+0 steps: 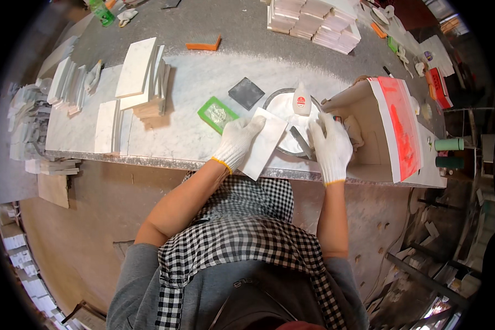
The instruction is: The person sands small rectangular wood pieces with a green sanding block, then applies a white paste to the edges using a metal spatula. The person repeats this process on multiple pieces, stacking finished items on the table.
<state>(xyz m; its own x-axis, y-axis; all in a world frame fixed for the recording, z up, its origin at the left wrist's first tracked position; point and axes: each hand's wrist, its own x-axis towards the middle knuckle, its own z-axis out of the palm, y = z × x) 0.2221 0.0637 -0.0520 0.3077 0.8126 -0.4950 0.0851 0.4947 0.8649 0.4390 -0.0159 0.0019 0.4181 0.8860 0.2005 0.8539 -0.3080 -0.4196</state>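
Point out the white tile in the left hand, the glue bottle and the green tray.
white tile [265, 144], head view, middle of its flat face.
glue bottle [301, 100], head view, on its white body.
green tray [218, 114], head view, on its centre.

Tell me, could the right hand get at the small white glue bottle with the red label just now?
Probably yes: the right hand lies just below the small white glue bottle, with nothing between them, though it already grips a flat grey tool.
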